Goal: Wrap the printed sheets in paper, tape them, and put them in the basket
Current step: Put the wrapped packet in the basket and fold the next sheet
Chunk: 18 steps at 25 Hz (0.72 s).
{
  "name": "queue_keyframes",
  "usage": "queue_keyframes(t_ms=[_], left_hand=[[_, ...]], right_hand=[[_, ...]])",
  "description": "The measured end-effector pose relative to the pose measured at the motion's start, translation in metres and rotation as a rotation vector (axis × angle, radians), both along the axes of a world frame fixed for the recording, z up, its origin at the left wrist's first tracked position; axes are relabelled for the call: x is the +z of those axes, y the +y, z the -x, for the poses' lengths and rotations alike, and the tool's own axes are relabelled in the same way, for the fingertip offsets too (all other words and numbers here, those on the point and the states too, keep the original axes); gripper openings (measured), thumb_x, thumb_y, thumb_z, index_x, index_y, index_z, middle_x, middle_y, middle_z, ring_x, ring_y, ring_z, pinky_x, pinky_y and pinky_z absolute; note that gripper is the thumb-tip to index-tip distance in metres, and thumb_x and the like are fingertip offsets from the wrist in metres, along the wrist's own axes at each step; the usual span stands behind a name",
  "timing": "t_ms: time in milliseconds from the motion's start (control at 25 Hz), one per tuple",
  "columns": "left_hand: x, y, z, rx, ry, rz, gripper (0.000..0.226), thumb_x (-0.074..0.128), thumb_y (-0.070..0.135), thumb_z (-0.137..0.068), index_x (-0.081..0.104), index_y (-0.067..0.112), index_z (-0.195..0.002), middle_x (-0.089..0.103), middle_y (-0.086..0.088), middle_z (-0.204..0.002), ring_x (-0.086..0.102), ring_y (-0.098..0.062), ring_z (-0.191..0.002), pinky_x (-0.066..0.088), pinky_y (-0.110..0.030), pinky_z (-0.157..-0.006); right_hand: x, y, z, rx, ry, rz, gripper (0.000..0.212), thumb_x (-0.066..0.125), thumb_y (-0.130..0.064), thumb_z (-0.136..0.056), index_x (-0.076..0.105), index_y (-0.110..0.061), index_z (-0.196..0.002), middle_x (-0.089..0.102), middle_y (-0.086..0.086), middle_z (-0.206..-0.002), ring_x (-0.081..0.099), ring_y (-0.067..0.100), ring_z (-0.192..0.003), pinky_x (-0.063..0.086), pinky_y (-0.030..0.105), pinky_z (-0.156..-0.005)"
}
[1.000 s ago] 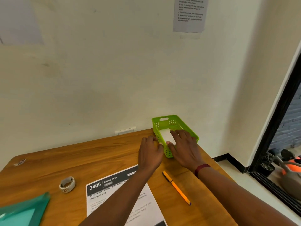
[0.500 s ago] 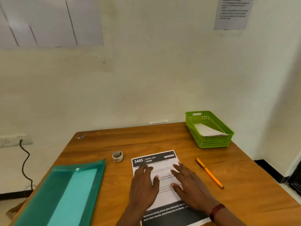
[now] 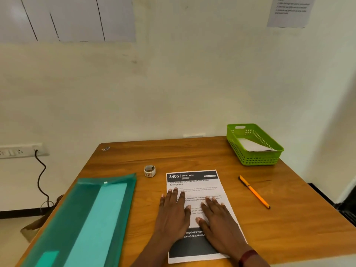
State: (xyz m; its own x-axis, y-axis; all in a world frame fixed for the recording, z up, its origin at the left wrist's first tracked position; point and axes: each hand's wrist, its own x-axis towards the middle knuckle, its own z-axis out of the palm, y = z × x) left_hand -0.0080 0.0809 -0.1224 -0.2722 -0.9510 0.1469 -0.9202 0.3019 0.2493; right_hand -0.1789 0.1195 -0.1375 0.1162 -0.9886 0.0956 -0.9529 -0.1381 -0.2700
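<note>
Both my hands lie flat on the printed sheet (image 3: 194,189) in the lower middle of the frame. My left hand (image 3: 173,211) rests palm down with its fingers straight and spread over the sheet's left half, gripping nothing. My right hand (image 3: 217,222) lies beside it on the sheet's right half, fingers also straight and slightly spread, holding nothing; a dark red band (image 3: 247,256) sits on that wrist. The sheet has a dark header reading "3405 DINING AREA" and lies on the wooden table (image 3: 289,218).

The green basket (image 3: 256,160) stands at the table's far right corner, in the right of the frame, with a white wrapped packet (image 3: 252,146) lying inside it. A roll of tape (image 3: 149,171) stands just up and left of the sheet. An orange pen (image 3: 254,192) lies to the right of the sheet, apart from it. A teal plastic folder (image 3: 92,218) fills the lower left of the frame.
</note>
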Motion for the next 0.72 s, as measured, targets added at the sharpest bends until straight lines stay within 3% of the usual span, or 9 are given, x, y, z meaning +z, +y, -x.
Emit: queue_keyframes(t_ms=[80, 240, 400, 600, 720], left_hand=[[-0.003, -0.001, -0.002, -0.009, -0.036, -0.007, 0.059, 0.025, 0.044, -0.103, 0.015, 0.02, -0.156, 0.011, -0.008, -0.164, 0.007, -0.025, -0.151, 0.001, -0.043, -0.123], [-0.011, 0.0, -0.004, -0.002, -0.073, -0.042, 0.061, 0.021, 0.047, -0.102, 0.011, 0.019, -0.156, 0.008, -0.008, -0.164, 0.005, -0.025, -0.151, 0.002, -0.044, -0.123], [-0.013, -0.001, -0.005, 0.002, -0.067, -0.039, 0.062, 0.018, 0.048, -0.101, 0.012, 0.02, -0.156, 0.008, -0.008, -0.164, 0.004, -0.025, -0.151, 0.001, -0.043, -0.123], [-0.014, 0.002, -0.007, 0.003, -0.074, -0.032, 0.08, -0.004, 0.056, -0.086, 0.013, 0.021, -0.156, 0.009, -0.007, -0.164, 0.005, -0.024, -0.151, -0.001, -0.041, -0.122], [-0.012, 0.001, -0.006, 0.019, -0.059, -0.052, 0.067, 0.011, 0.054, -0.096, 0.017, 0.022, -0.155, 0.012, -0.006, -0.163, 0.008, -0.023, -0.15, 0.001, -0.042, -0.123]], right_hand=[[0.0, 0.004, -0.006, -0.026, -0.007, 0.007, 0.101, -0.015, -0.072, -0.077, 0.03, -0.022, -0.152, 0.021, 0.002, -0.162, 0.015, 0.019, -0.15, 0.003, 0.033, -0.117], [-0.003, 0.008, -0.011, -0.083, 0.08, -0.078, 0.076, 0.006, -0.061, -0.097, 0.059, -0.02, -0.133, 0.056, 0.004, -0.14, 0.052, 0.022, -0.131, 0.034, 0.037, -0.106], [-0.001, 0.008, -0.009, -0.078, 0.08, -0.073, 0.07, 0.011, -0.058, -0.099, 0.066, -0.021, -0.124, 0.063, 0.003, -0.132, 0.06, 0.02, -0.122, 0.045, 0.036, -0.099], [-0.003, 0.005, -0.005, -0.058, 0.102, -0.085, 0.072, 0.01, -0.059, -0.099, 0.065, -0.021, -0.126, 0.061, 0.003, -0.134, 0.058, 0.02, -0.124, 0.044, 0.036, -0.1], [0.003, 0.006, -0.006, -0.003, 0.067, -0.029, 0.081, 0.002, -0.067, -0.092, 0.045, -0.023, -0.144, 0.038, 0.002, -0.155, 0.033, 0.019, -0.144, 0.02, 0.034, -0.115]])
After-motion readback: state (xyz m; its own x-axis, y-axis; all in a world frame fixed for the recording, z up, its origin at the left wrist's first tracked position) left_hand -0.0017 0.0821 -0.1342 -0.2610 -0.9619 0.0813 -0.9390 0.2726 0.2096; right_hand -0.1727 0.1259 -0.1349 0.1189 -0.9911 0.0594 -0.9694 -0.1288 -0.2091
